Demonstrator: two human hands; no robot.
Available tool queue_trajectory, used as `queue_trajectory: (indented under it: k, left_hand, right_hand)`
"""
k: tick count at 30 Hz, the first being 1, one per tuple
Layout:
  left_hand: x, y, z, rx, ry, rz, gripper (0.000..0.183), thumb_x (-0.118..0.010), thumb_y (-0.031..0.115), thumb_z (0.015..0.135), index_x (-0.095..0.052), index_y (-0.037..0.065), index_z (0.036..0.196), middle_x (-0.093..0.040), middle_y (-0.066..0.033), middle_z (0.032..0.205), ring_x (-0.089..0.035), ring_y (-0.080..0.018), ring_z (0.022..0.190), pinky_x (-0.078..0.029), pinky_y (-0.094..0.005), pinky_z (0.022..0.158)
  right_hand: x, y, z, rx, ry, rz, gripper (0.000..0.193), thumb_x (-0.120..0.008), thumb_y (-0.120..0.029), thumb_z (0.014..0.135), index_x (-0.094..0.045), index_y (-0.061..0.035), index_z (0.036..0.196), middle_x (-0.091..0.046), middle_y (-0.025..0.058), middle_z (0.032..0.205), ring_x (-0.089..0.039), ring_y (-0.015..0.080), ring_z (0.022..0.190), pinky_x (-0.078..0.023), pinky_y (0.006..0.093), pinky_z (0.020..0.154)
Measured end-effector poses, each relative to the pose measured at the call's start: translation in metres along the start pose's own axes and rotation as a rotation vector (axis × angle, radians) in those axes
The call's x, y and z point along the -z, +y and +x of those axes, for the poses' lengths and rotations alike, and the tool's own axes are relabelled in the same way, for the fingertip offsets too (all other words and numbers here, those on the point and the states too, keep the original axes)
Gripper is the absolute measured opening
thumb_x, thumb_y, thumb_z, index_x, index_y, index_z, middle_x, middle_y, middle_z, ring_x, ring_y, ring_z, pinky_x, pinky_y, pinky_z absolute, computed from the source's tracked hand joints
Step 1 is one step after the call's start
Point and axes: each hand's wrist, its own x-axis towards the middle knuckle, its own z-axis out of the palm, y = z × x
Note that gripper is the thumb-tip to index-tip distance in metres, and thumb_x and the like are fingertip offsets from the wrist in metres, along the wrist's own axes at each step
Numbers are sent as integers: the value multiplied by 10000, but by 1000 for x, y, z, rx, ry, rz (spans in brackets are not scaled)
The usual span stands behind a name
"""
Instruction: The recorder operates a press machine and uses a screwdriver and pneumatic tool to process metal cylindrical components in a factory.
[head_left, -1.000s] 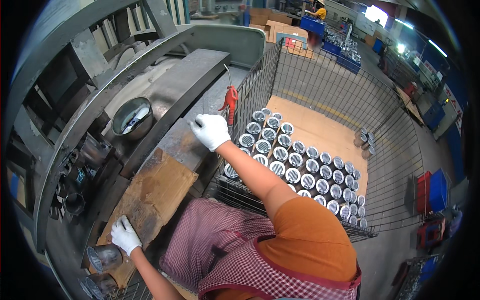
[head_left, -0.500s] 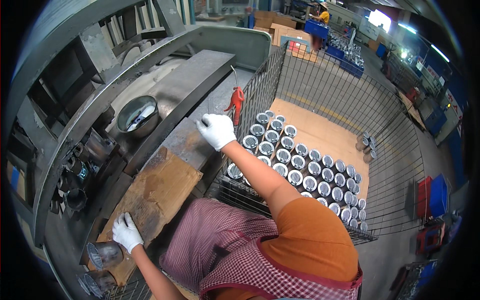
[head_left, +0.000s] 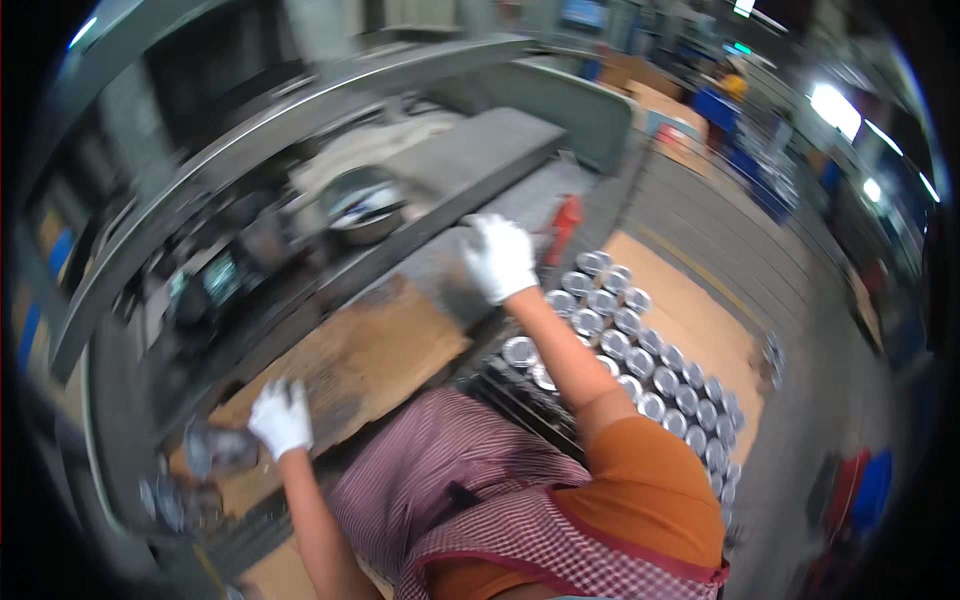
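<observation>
My left hand (head_left: 282, 416), in a white glove, has its fingers apart over the left end of a stained cardboard sheet (head_left: 365, 358) and holds nothing. Close to its left side is a grey metal cup-shaped part (head_left: 218, 447), lying on its side. A second such part (head_left: 182, 502) lies a little nearer to me, blurred. My right hand (head_left: 503, 258), also white-gloved, is over the grey metal bench (head_left: 425, 262) beyond the cardboard. Its fingers point left but are smeared by motion, so their grip cannot be made out. A red air blow gun (head_left: 565, 222) is just right of it.
Right of the bench, a wire-mesh cage (head_left: 625, 195) contains rows of round metal parts (head_left: 640, 362) on a brown board (head_left: 680, 290). A bowl (head_left: 362, 232) rests behind the bench edge. Grey machine framing (head_left: 270, 105) arches across the left. Far off, a person in yellow (head_left: 735, 85) is visible.
The whole view has swung, so bench, cage and both hands sit further right in the picture. My left hand's fingers look straighter and more spread. The picture is now blurred.
</observation>
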Motion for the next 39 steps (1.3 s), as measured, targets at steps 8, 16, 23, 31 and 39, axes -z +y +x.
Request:
queue_trajectory:
  k: [8, 16, 23, 31, 39]
  left_hand:
    - [-15, 3, 0, 80, -109, -88, 436, -481, 480, 919, -642, 168, 1179, -591, -66, 1249, -524, -280, 1140, -356, -495, 952]
    - [-14, 1, -2, 114, -48, -146, 394, -518, 455, 907, -661, 164, 1131, -616, -54, 1200, -527, -269, 1131, -368, -458, 938]
    - [-12, -3, 10, 158, 246, -326, 359, -650, 349, 856, -650, 123, 1134, -626, -89, 1161, -580, -284, 1034, -426, -432, 898]
    - [27, -52, 152, 907, 391, -761, 714, -610, 586, 774, -573, 50, 1245, -521, -233, 1279, -521, -397, 1173, -416, -449, 985]
    - [30, -84, 161, 738, 445, -416, 375, -561, 404, 833, -711, 66, 900, -677, -188, 972, -637, -393, 908, -503, -449, 805]
  right_hand:
    - [-47, -152, 94, 398, -325, 494, 205, -612, -283, 851, -687, -106, 923, -672, 130, 918, -638, 327, 859, -506, 434, 765]
    - [-106, -237, 144, 381, -760, 117, 489, -473, -517, 902, -704, -92, 978, -670, 171, 1035, -646, 313, 963, -489, 413, 853]
    - [-66, -219, 98, 483, -440, 445, 416, -625, -461, 835, -706, -53, 817, -649, 196, 774, -636, 354, 755, -494, 427, 701]
    - [-32, -212, -13, 592, -432, 549, 315, -697, -401, 786, -694, -99, 699, -615, 116, 637, -600, 295, 614, -452, 398, 597]
    - [3, -209, -28, 467, -519, 693, 382, -732, -405, 761, -699, -87, 970, -675, 105, 810, -636, 263, 681, -484, 370, 656]
